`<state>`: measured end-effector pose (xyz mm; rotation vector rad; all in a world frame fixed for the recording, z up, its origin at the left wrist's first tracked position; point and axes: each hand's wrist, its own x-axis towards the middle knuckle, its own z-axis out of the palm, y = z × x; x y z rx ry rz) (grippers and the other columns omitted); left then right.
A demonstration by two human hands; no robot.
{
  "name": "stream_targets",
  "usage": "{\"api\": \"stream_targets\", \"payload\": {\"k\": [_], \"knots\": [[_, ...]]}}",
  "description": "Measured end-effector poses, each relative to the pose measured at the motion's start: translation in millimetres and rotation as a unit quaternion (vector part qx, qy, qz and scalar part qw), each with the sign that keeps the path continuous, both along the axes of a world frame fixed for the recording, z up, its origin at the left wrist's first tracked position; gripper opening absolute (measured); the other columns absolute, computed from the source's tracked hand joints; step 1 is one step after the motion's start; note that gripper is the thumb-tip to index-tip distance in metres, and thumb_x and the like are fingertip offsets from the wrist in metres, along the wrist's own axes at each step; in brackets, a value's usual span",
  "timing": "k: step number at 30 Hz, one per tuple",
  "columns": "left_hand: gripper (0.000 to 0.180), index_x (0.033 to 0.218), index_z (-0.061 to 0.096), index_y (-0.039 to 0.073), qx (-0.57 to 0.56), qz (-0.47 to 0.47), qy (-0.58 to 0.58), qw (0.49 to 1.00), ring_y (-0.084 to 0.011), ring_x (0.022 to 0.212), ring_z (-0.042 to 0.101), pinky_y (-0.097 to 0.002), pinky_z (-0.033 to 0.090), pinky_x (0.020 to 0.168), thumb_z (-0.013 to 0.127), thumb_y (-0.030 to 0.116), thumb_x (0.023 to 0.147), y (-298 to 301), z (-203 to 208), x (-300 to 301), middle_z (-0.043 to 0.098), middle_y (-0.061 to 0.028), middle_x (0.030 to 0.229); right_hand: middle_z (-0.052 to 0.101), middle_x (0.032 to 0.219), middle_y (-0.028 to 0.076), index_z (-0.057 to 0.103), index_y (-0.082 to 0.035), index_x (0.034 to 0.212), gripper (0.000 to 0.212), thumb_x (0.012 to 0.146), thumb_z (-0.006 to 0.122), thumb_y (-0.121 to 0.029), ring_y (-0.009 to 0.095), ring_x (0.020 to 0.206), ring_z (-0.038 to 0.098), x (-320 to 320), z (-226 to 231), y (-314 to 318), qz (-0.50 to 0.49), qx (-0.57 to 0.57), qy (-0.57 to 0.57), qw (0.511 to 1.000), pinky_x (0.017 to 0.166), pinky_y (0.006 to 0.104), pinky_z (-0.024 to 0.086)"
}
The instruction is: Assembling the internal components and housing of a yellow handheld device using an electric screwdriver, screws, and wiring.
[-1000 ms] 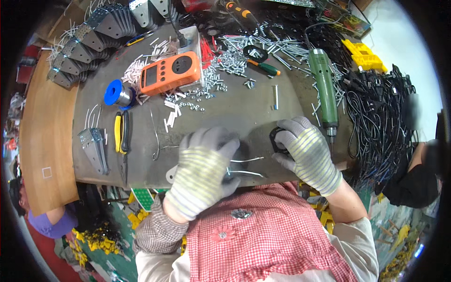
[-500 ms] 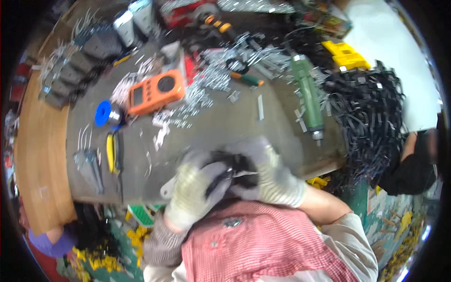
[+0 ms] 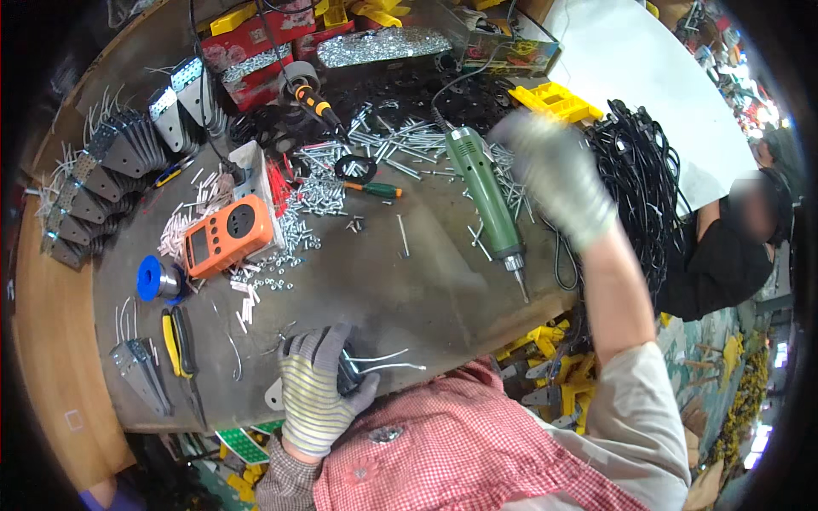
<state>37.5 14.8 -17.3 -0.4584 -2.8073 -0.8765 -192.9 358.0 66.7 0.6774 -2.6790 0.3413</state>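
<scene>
Near the table's front edge, my left hand (image 3: 319, 387), in a striped work glove, is closed around a dark part with two white wires (image 3: 348, 375). The wires stick out to the right, and a rounded metal end with a hole shows left of the glove. Most of the part is hidden by the fingers. My right hand (image 3: 562, 179), also gloved, is stretched out far to the right, above screws and between the green electric screwdriver (image 3: 482, 183) and a heap of black cables (image 3: 635, 170). Motion smears its fingers. A yellow plastic tray (image 3: 558, 102) lies just beyond it.
On the left are yellow-black pliers (image 3: 179, 345), a solder spool (image 3: 158, 279), an orange meter (image 3: 228, 237) and rows of grey metal brackets (image 3: 102, 183). Loose screws (image 3: 375, 140), a green-handled screwdriver (image 3: 375, 189) and a soldering iron (image 3: 313, 104) lie farther back. Another person (image 3: 724, 247) is at right.
My right hand has left the left hand and swung out to the far right. My left hand keeps the part, whose white wires now show plainly. The whole view has shifted.
</scene>
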Motion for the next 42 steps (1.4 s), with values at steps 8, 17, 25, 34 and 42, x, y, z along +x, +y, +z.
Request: {"api": "stream_targets", "payload": {"k": [8,17,25,34,42], "knots": [[0.091,0.147,0.056,0.006,0.008,-0.017,-0.006,1.0,-0.0434,0.131,0.056,-0.0558,0.042,0.116,0.092,0.027,0.067,2.4,-0.4,-5.5,0.059,-0.0201,0.141,0.073,0.126,0.018,0.076,-0.005,0.114,0.027,0.088,0.078,-0.012,0.036,0.118,0.07,-132.6,31.0,153.8,-0.195,0.373,-0.149,0.895,0.099,0.042,0.056],[0.092,0.152,0.054,0.005,0.262,0.019,-0.084,0.961,-0.0374,0.132,0.06,-0.0503,0.046,0.115,0.088,0.054,0.081,13.7,43.5,-13.5,0.06,-0.0217,0.142,0.072,0.103,0.008,0.074,-0.005,0.106,0.025,0.091,0.083,-0.023,0.019,0.095,0.069,67.4,30.1,-18.3,0.361,-0.361,-0.237,0.827,0.086,0.0356,0.057],[0.073,0.136,0.059,0.001,0.547,0.131,-0.201,0.802,-0.0136,0.076,0.07,-0.0253,0.056,0.062,0.085,0.049,0.088,18.7,46.6,-18.5,0.072,-0.0095,0.108,0.067,0.11,0.006,0.071,-0.01,0.101,0.017,0.085,0.073,-0.011,0.027,0.109,0.066,74.5,-8.4,-28.1,0.187,0.054,-0.071,0.978,0.089,0.0428,0.056],[0.066,0.138,0.058,0.001,0.546,0.172,-0.117,0.812,-0.0134,0.081,0.07,-0.0267,0.056,0.069,0.083,0.042,0.093,-3.6,28.1,-5.2,0.072,-0.008,0.104,0.071,0.099,0.005,0.073,-0.014,0.092,0.007,0.087,0.068,-0.017,0.027,0.113,0.066,62.5,-60.4,-31.1,0.154,0.415,0.029,0.896,0.089,0.0435,0.054],[0.049,0.133,0.066,0.002,0.389,0.17,-0.076,0.902,-0.019,0.103,0.073,-0.0333,0.058,0.091,0.083,0.009,0.088,-21.8,27.4,-1.4,0.075,-0.0101,0.117,0.072,0.089,0.007,0.072,-0.009,0.092,0.014,0.081,0.076,-0.014,0.028,0.092,0.071,26.6,-42.5,-64.5,0.259,0.167,-0.027,0.951,0.082,0.0415,0.056]]}}
